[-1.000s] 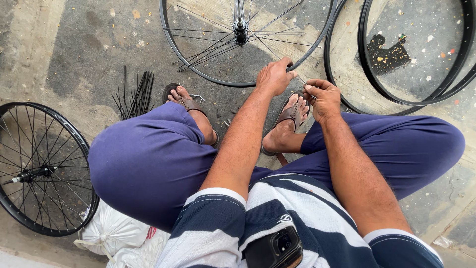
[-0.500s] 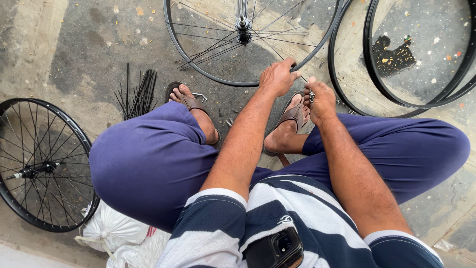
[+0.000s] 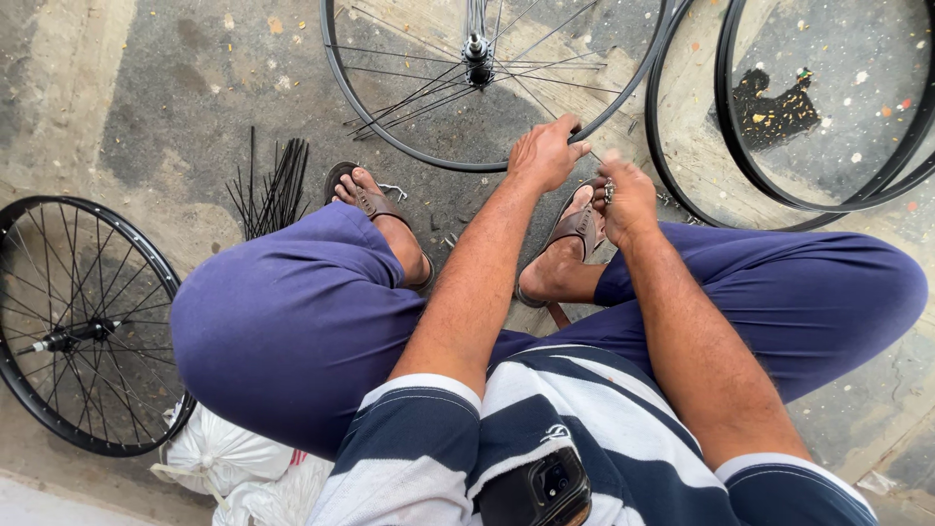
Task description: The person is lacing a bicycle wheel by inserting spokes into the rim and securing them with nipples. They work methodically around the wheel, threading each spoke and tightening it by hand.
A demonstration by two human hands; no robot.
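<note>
Left hand (image 3: 543, 154): gripped the silver wheel rim (image 3: 409, 146) at its near edge
Right hand (image 3: 628, 200): blurred, closed on a small metal piece (image 3: 610, 191); exact hold unclear
Spare spokes (image 3: 278, 185): lay on the concrete floor (image 3: 146, 97)

Spoked bicycle wheel (image 3: 487, 88) with dark rim and central hub, flat on the concrete, rim under fingers.

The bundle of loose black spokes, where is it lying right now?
The loose black spokes lie fanned on the concrete at the person's left in the head view, just beyond the left sandalled foot, between the finished black wheel and the wheel being worked on.
</note>
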